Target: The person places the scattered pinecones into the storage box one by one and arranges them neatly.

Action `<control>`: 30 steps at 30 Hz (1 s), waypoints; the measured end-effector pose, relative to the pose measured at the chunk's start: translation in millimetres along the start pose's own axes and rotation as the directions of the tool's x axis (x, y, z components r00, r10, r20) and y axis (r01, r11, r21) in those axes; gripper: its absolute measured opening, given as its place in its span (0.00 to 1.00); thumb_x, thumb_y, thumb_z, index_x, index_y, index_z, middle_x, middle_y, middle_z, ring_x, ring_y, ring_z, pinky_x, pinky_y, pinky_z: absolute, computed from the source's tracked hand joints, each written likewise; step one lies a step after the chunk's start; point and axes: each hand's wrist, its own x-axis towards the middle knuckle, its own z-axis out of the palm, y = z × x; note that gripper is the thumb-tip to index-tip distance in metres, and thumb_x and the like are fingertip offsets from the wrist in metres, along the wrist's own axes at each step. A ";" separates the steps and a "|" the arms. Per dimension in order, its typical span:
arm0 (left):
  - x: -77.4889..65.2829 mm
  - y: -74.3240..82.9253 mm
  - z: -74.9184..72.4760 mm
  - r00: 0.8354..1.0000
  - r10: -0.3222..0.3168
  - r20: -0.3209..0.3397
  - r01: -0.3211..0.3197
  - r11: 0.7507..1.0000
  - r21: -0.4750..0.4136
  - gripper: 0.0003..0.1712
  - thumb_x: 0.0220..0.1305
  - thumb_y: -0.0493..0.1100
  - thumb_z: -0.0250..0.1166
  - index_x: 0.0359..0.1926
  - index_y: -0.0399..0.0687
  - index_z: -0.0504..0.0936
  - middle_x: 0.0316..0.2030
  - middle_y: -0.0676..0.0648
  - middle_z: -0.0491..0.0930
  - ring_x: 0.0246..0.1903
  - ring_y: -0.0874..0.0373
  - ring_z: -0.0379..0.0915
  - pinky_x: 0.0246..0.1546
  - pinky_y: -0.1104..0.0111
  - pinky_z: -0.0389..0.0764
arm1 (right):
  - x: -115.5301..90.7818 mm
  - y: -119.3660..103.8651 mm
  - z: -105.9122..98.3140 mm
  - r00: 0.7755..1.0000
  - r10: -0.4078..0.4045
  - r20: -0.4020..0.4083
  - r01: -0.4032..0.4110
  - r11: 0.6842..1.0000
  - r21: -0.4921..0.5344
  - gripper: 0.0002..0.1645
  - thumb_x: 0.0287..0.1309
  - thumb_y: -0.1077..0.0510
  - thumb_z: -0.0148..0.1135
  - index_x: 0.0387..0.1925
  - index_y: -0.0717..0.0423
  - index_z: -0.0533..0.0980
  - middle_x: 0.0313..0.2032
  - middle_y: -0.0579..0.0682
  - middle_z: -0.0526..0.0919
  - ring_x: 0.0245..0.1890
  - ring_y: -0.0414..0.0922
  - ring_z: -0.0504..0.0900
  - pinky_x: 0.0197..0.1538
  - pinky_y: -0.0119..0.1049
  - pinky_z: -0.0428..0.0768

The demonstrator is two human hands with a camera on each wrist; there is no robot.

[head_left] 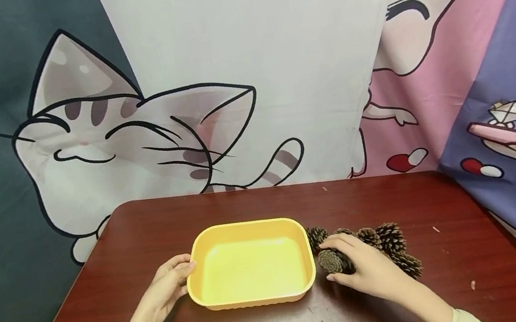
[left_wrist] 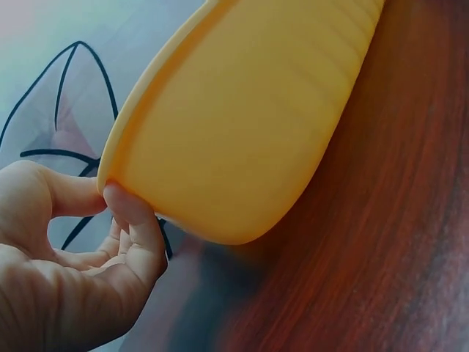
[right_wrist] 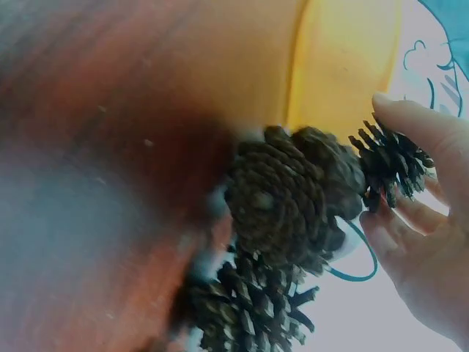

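A yellow plastic basin point(head_left: 250, 270) stands on the table, its inside bare. My left hand point(head_left: 166, 286) pinches its left rim; in the left wrist view the thumb and index finger point(left_wrist: 132, 205) meet at the edge of the basin wall point(left_wrist: 242, 125). To the right of the basin, my right hand point(head_left: 366, 263) holds a pine cone point(head_left: 331, 261) between thumb and fingers. The right wrist view shows this pine cone point(right_wrist: 394, 163) with its scales spread, gripped by the fingertips. Several more pine cones point(head_left: 390, 238) lie behind and beside that hand, partly hidden by it.
The reddish-brown wooden table point(head_left: 149, 229) carries small brown crumbs near the basin and pale flakes point(head_left: 473, 285) at the right. Behind its far edge hangs a cloth backdrop point(head_left: 261, 35) with cartoon cats. Clustered pine cones point(right_wrist: 271, 198) sit close below the right hand's pine cone.
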 end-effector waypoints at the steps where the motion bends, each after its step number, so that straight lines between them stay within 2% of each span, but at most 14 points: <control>1: -0.5 0.1 -0.9 1.000 -0.004 -0.004 0.004 1.000 -0.003 0.14 0.66 0.37 0.55 0.48 0.37 0.63 0.31 0.53 0.75 0.33 0.62 0.75 0.34 0.68 0.79 | 1.6 0.2 -1.4 1.000 -0.012 -0.010 0.012 1.000 0.012 0.34 0.39 0.49 0.76 0.52 0.47 0.74 0.51 0.45 0.75 0.52 0.41 0.75 0.50 0.41 0.77; 7: -3.2 1.3 -6.0 1.000 0.001 -0.001 -0.001 1.000 0.007 0.15 0.66 0.37 0.55 0.49 0.37 0.62 0.32 0.53 0.75 0.32 0.62 0.75 0.32 0.69 0.79 | 11.0 -1.7 -3.7 0.994 -0.075 -0.080 0.081 0.994 0.068 0.34 0.40 0.50 0.75 0.52 0.49 0.74 0.50 0.46 0.76 0.50 0.41 0.77 0.48 0.42 0.78; 12: -3.5 2.3 -7.7 1.000 -0.007 -0.012 0.007 1.000 -0.001 0.13 0.66 0.36 0.54 0.48 0.38 0.62 0.32 0.52 0.76 0.33 0.62 0.75 0.32 0.69 0.78 | 19.9 -11.7 0.6 0.993 -0.044 -0.106 0.058 0.989 0.138 0.34 0.42 0.47 0.74 0.54 0.46 0.74 0.51 0.40 0.76 0.51 0.39 0.76 0.49 0.41 0.77; 14: -2.6 2.6 -7.1 1.000 -0.008 -0.015 0.008 1.000 0.004 0.13 0.66 0.36 0.54 0.47 0.38 0.62 0.32 0.52 0.76 0.33 0.62 0.75 0.32 0.69 0.78 | 23.8 -16.8 3.9 0.995 -0.028 -0.098 0.045 0.983 0.177 0.33 0.44 0.46 0.73 0.54 0.45 0.73 0.50 0.38 0.76 0.43 0.39 0.78 0.44 0.38 0.79; 19: 2.3 3.8 -3.4 1.000 0.000 -0.010 0.000 1.000 0.014 0.14 0.65 0.36 0.55 0.48 0.37 0.63 0.32 0.52 0.76 0.33 0.61 0.75 0.33 0.68 0.79 | 34.7 -28.8 14.0 0.996 -0.019 -0.087 0.039 0.970 0.240 0.33 0.45 0.43 0.71 0.54 0.45 0.73 0.49 0.36 0.76 0.42 0.36 0.78 0.43 0.35 0.78; 21: 3.4 4.1 -2.4 1.000 0.001 -0.010 -0.001 1.000 0.014 0.14 0.65 0.36 0.55 0.48 0.36 0.63 0.32 0.52 0.76 0.33 0.61 0.76 0.34 0.67 0.79 | 40.6 -34.2 19.5 0.996 -0.020 -0.086 0.042 0.964 0.262 0.33 0.45 0.43 0.71 0.54 0.46 0.73 0.49 0.37 0.77 0.49 0.37 0.76 0.49 0.37 0.78; 25: 2.6 3.4 -3.4 1.000 -0.001 -0.025 0.002 1.000 0.017 0.15 0.65 0.36 0.55 0.49 0.35 0.62 0.32 0.51 0.76 0.32 0.61 0.76 0.33 0.68 0.79 | 54.4 -49.4 34.7 0.999 -0.015 -0.030 0.025 0.942 0.334 0.35 0.45 0.42 0.71 0.55 0.49 0.73 0.51 0.41 0.78 0.50 0.39 0.77 0.51 0.39 0.77; 30: 4.6 -0.6 0.1 0.999 -0.011 -0.033 0.011 1.000 -0.004 0.16 0.65 0.36 0.55 0.50 0.35 0.62 0.33 0.51 0.77 0.32 0.61 0.76 0.32 0.69 0.79 | 66.6 -66.3 54.0 0.997 0.009 0.080 -0.037 0.930 0.367 0.37 0.46 0.39 0.69 0.56 0.48 0.72 0.53 0.43 0.77 0.53 0.41 0.75 0.56 0.43 0.73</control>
